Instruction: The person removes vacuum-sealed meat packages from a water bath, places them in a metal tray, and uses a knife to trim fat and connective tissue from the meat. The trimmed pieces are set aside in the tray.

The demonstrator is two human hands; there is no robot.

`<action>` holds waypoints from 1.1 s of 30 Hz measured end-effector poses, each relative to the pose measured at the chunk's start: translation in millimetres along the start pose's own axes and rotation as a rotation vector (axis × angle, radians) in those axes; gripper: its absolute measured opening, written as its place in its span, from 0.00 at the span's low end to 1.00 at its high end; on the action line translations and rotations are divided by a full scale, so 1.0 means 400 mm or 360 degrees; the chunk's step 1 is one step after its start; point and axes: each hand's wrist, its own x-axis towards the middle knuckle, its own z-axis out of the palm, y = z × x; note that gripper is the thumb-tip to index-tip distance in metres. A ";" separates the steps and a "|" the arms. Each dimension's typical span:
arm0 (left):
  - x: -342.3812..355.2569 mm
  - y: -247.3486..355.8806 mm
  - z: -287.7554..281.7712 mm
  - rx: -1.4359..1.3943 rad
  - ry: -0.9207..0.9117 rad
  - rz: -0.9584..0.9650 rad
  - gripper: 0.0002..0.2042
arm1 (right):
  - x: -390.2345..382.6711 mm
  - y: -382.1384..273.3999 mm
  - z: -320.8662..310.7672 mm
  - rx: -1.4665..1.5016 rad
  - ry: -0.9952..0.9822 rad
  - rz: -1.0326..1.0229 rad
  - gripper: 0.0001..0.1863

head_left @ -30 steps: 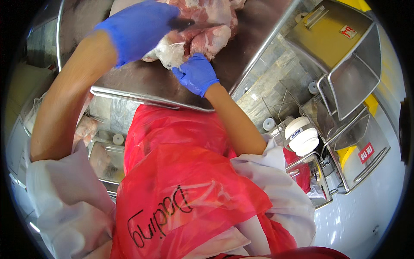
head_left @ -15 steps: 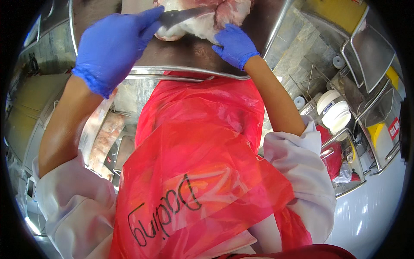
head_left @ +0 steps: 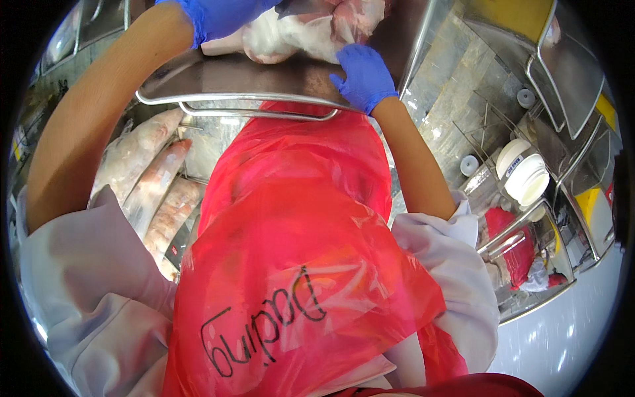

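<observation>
A large piece of raw meat [head_left: 297,33], pink with white fat, lies on a metal tray [head_left: 264,79] at the top of the head view. My left hand [head_left: 221,16], in a blue glove, is at the meat's left side and partly cut off by the upper edge. Its fingers are closed round a knife [head_left: 283,8], of which only a dark bit shows. My right hand [head_left: 365,76], gloved in blue too, grips the near right edge of the meat, with the thumb sticking out toward the left. Its other fingertips are partly hidden.
Several long pale cuts of meat [head_left: 149,178] lie below my left forearm. White round containers [head_left: 522,172] stand on a wire rack at the right, near metal-framed trays [head_left: 575,73]. A red plastic apron [head_left: 304,212] covers my front up to the tray's rim.
My left hand has moved up and away, partly out of view, and the knife blade is now mostly out of sight. The meat and tray appear slightly lower; my right hand stays at the meat's edge.
</observation>
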 end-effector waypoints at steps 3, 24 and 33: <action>0.055 0.013 -0.009 0.0038 -0.0089 0.0006 0.11 | -0.001 -0.001 0.013 0.0111 0.0079 0.0051 0.22; 0.180 0.074 0.308 -0.0356 -0.0417 -0.0044 0.18 | -0.202 0.036 -0.097 0.0289 0.1199 0.1033 0.16; 0.223 0.008 0.132 -0.0246 -0.0256 0.0068 0.14 | -0.130 0.124 0.093 0.0503 0.1033 0.1577 0.24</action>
